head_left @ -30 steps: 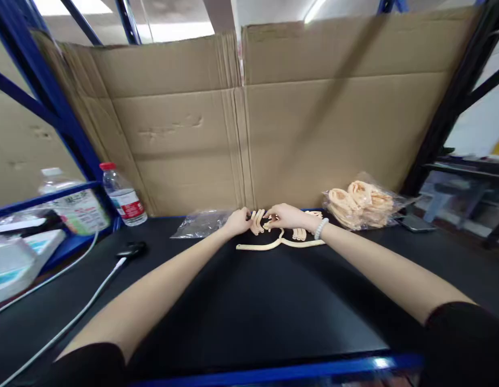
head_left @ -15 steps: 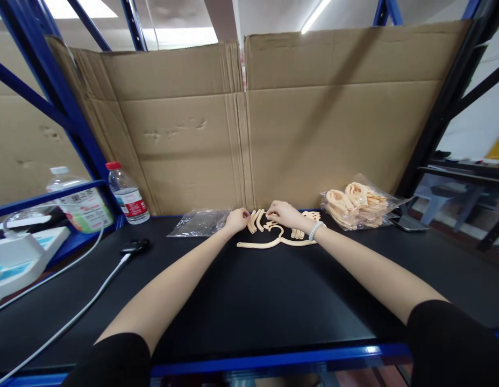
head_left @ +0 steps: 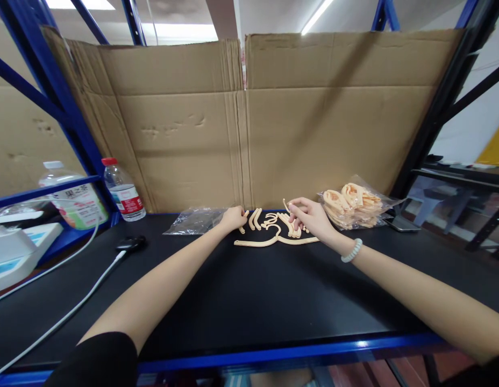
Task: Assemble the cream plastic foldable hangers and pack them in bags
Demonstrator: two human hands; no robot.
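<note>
probably handling and arranging loose cream pieces, at the middle of the frame, on the black table (head_left: 249,301). with the left hand (head_left: 233,217), left of the middle, holding the fingers nearly closed on 1 curved strip (head_left: 242,230); just to its right, seeing 2 more curved strips (head_left: 255,219) lying side by side. with the right hand (head_left: 313,217), right of the middle, pinching 1 thin piece (head_left: 285,203) at the fingertips, raised above a group of strips (head_left: 285,223), while curling the other fingers loosely; not being able to tell exactly which fingers are gripping. lower in the middle, seeing a long hooked bar (head_left: 278,237) lying flat. for the next move, likely calling for a light, steady pinch, without disturbing the strips underneath.
</note>
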